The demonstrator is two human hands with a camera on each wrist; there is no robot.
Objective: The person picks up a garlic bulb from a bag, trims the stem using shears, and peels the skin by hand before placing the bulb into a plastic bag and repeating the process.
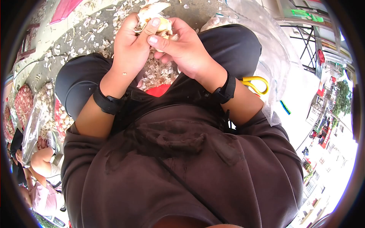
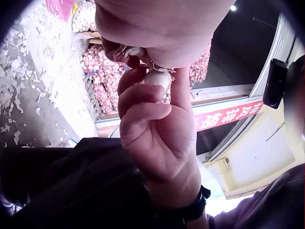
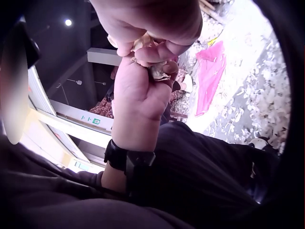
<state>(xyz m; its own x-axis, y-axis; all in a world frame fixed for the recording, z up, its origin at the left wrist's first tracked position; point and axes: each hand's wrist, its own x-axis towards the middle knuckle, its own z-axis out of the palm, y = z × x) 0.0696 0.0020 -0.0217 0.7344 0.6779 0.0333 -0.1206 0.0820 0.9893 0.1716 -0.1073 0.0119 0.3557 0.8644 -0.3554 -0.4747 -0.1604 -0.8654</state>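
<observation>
In the head view, both hands meet over the lap around a partly peeled garlic bulb (image 1: 165, 25). A pale flap of dry garlic skin (image 1: 154, 10) sticks up from it. My left hand (image 1: 131, 47) grips it from the left side, thumb laid along it. From the other side my right hand (image 1: 186, 49) pinches it, thumb tip near the left thumb. The left wrist view shows a smooth white clove (image 2: 158, 80) between the right hand's curled fingers. Papery skin (image 3: 159, 72) pokes out by the left hand in the right wrist view. Fingers hide much of the bulb.
Garlic peelings (image 1: 159, 72) are heaped between the legs, above a red patch (image 1: 157, 91). More skins litter the floor. Mesh sacks (image 1: 23, 104) of garlic stand at the left, near a seated person (image 1: 43, 163). Clear plastic (image 1: 279, 64) and a yellow handle (image 1: 258, 84) lie at the right.
</observation>
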